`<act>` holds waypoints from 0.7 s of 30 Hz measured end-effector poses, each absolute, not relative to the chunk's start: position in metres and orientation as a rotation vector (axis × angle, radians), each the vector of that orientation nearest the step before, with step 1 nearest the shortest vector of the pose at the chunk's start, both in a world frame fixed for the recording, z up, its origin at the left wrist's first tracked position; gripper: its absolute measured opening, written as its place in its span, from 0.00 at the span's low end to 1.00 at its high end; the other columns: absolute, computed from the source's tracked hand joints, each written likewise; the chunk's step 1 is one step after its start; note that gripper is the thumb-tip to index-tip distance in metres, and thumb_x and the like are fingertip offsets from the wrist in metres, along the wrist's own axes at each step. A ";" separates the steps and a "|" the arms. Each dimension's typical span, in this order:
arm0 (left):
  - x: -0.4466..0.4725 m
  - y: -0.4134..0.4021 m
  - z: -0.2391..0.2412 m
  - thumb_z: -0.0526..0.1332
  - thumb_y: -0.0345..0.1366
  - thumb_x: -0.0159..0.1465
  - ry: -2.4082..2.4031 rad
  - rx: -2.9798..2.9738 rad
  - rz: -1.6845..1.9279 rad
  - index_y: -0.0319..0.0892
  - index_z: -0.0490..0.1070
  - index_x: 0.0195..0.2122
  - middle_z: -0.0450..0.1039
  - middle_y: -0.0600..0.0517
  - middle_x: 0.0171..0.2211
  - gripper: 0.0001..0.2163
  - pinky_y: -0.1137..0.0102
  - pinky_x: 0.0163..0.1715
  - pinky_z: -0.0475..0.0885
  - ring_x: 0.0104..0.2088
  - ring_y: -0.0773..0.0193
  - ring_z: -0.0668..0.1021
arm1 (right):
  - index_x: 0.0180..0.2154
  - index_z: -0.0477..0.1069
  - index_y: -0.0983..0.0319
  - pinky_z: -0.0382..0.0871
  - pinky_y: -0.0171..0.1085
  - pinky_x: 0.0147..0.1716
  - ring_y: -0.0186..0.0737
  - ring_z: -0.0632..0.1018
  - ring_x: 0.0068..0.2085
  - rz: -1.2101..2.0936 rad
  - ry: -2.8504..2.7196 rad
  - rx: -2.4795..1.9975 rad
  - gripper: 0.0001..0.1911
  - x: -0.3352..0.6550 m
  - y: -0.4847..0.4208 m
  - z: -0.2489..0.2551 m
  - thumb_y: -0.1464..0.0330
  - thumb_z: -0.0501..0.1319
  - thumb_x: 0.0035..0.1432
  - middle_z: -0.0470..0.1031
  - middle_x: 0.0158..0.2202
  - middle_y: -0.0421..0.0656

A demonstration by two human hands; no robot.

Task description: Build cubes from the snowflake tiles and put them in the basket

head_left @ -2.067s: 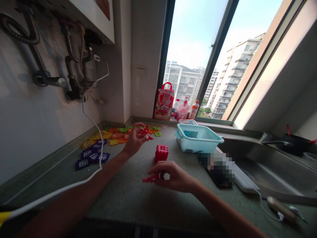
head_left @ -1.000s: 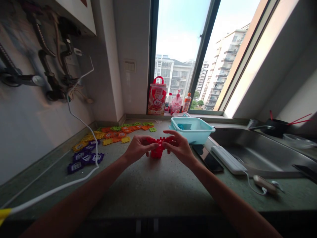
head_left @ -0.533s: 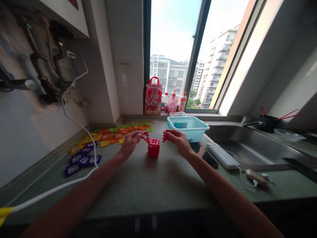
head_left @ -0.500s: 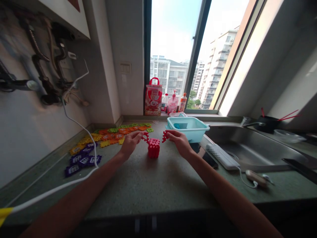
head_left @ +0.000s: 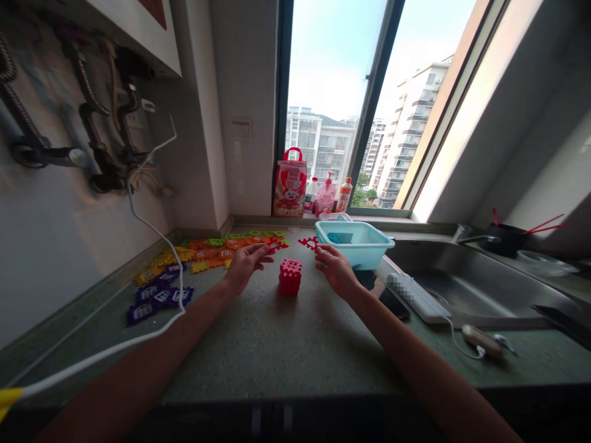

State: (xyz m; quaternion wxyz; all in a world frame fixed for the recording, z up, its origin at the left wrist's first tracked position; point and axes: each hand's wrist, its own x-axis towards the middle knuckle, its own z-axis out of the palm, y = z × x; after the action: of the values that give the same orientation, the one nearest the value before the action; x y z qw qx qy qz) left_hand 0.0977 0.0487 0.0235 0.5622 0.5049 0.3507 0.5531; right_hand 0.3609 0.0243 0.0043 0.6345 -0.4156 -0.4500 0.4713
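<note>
A red cube built from notched interlocking tiles stands upright on the countertop, between my two hands and touched by neither. My left hand pinches a red notched tile by its left end, just above and left of the cube. On the other side, my right hand holds a triangular red tile between thumb and fingers, with its pointed end turned left. Both tiles are in the air, apart from each other.
Purple tiles, orange tiles and yellow and green ones lie at the left, crossed by a white cable. At the right are a light-blue basin, a white power strip and the steel sink.
Both hand-held red tiles have turned from hanging steeply to lying flatter, their ends pointing toward each other. The cube stays in place; the whole view has shifted slightly.
</note>
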 end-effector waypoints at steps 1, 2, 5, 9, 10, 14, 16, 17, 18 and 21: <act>0.097 0.050 0.022 0.76 0.48 0.51 0.836 1.213 1.313 0.38 0.79 0.39 0.84 0.41 0.40 0.21 0.74 0.25 0.67 0.31 0.63 0.81 | 0.39 0.76 0.59 0.72 0.35 0.32 0.41 0.80 0.37 1.069 -1.021 -0.980 0.25 0.360 0.026 0.002 0.51 0.77 0.44 0.82 0.42 0.46; 0.096 0.051 0.021 0.75 0.48 0.52 0.848 1.240 1.327 0.39 0.79 0.39 0.84 0.42 0.39 0.20 0.74 0.25 0.66 0.30 0.64 0.80 | 0.39 0.77 0.60 0.71 0.35 0.31 0.39 0.79 0.35 1.067 -1.022 -1.007 0.26 0.359 0.027 0.000 0.52 0.77 0.43 0.82 0.40 0.46; 0.095 0.055 0.017 0.73 0.50 0.54 0.892 1.300 1.370 0.39 0.78 0.38 0.83 0.44 0.34 0.20 0.75 0.25 0.63 0.28 0.67 0.75 | 0.38 0.81 0.63 0.68 0.34 0.27 0.36 0.76 0.30 1.020 -1.108 -1.077 0.26 0.354 0.028 -0.003 0.51 0.76 0.42 0.81 0.35 0.45; 0.094 0.059 0.013 0.72 0.51 0.53 0.933 1.294 1.438 0.39 0.76 0.36 0.82 0.47 0.30 0.20 0.75 0.25 0.62 0.27 0.67 0.71 | 0.38 0.84 0.63 0.64 0.35 0.24 0.36 0.73 0.27 0.849 -1.298 -1.138 0.26 0.350 0.030 -0.003 0.49 0.73 0.46 0.81 0.31 0.45; 0.094 0.060 0.012 0.72 0.51 0.53 0.938 1.286 1.458 0.39 0.76 0.36 0.81 0.48 0.29 0.20 0.75 0.25 0.62 0.27 0.67 0.71 | 0.38 0.84 0.63 0.65 0.35 0.24 0.37 0.74 0.27 0.815 -1.332 -1.145 0.25 0.349 0.030 -0.002 0.49 0.73 0.47 0.82 0.30 0.45; 0.093 0.063 0.009 0.72 0.53 0.53 0.940 1.275 1.522 0.40 0.75 0.35 0.79 0.50 0.27 0.21 0.74 0.24 0.61 0.26 0.67 0.71 | 0.36 0.85 0.61 0.72 0.40 0.34 0.44 0.80 0.33 0.692 -1.404 -1.128 0.21 0.348 0.030 0.000 0.51 0.72 0.49 0.84 0.33 0.46; 0.093 0.064 0.008 0.72 0.53 0.53 0.937 1.269 1.541 0.40 0.75 0.35 0.79 0.50 0.27 0.21 0.74 0.24 0.61 0.26 0.66 0.71 | 0.35 0.85 0.60 0.73 0.42 0.38 0.46 0.81 0.35 0.663 -1.421 -1.116 0.20 0.348 0.030 0.000 0.51 0.72 0.50 0.85 0.35 0.47; 0.093 0.065 0.008 0.73 0.53 0.53 0.939 1.266 1.546 0.40 0.75 0.35 0.79 0.50 0.27 0.21 0.73 0.24 0.61 0.26 0.66 0.71 | 0.36 0.85 0.60 0.74 0.43 0.39 0.47 0.81 0.35 0.661 -1.425 -1.112 0.19 0.347 0.030 0.000 0.52 0.72 0.50 0.85 0.36 0.47; 0.093 0.064 0.008 0.73 0.54 0.53 0.943 1.265 1.547 0.40 0.75 0.36 0.79 0.50 0.28 0.22 0.73 0.24 0.61 0.26 0.66 0.71 | 0.36 0.86 0.60 0.74 0.43 0.39 0.47 0.81 0.35 0.665 -1.428 -1.108 0.19 0.347 0.030 0.000 0.52 0.72 0.50 0.85 0.36 0.47; 0.093 0.063 0.010 0.73 0.54 0.53 0.954 1.273 1.542 0.40 0.76 0.36 0.79 0.49 0.28 0.22 0.74 0.25 0.62 0.27 0.66 0.72 | 0.37 0.86 0.60 0.74 0.43 0.39 0.47 0.82 0.35 0.658 -1.422 -1.108 0.19 0.348 0.031 -0.001 0.52 0.72 0.51 0.85 0.36 0.47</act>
State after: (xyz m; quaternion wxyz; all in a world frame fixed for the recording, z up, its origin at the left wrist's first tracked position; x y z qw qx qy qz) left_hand 0.0933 0.0628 0.0098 0.4467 0.5141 0.3853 0.6227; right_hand 0.3484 0.0309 -0.0015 0.5741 -0.4727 -0.6068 0.2808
